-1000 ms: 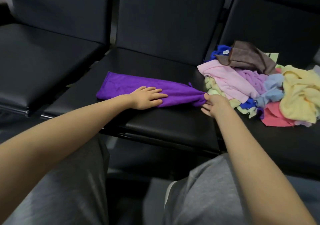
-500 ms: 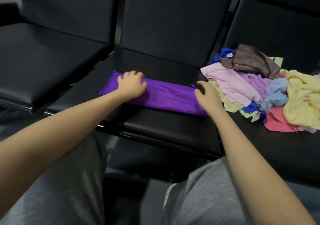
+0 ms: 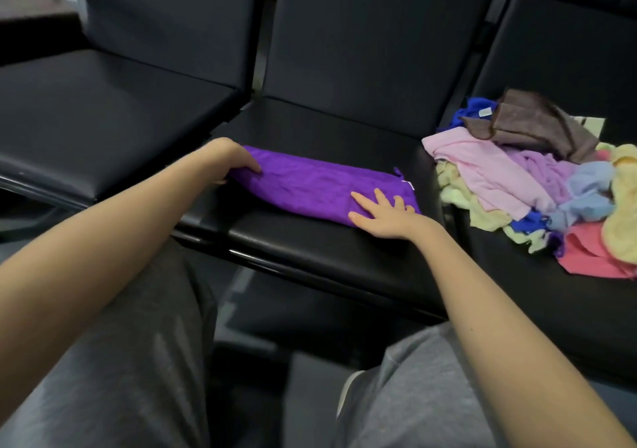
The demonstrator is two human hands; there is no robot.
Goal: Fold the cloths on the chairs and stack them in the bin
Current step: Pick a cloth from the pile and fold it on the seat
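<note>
Now left hand (image 3: 228, 160) round purple cloth (image 3: 312, 185) end, right hand (image 3: 383, 219) flat atop.

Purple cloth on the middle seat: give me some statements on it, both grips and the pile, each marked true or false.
1. The long folded purple cloth lies on the middle black padded seat. True.
2. The right-hand grip pinches a corner up off the seat. False: it lies flat on the cloth's right end, fingers spread.
3. The left-hand grip holds the cloth's left end, thumb on top. True.
4. The brown cloth is buried under the pile of mixed coloured cloths. False: it lies on top, at the far side.
5. A bin stands beside the pile. False: no bin is in view.
</note>
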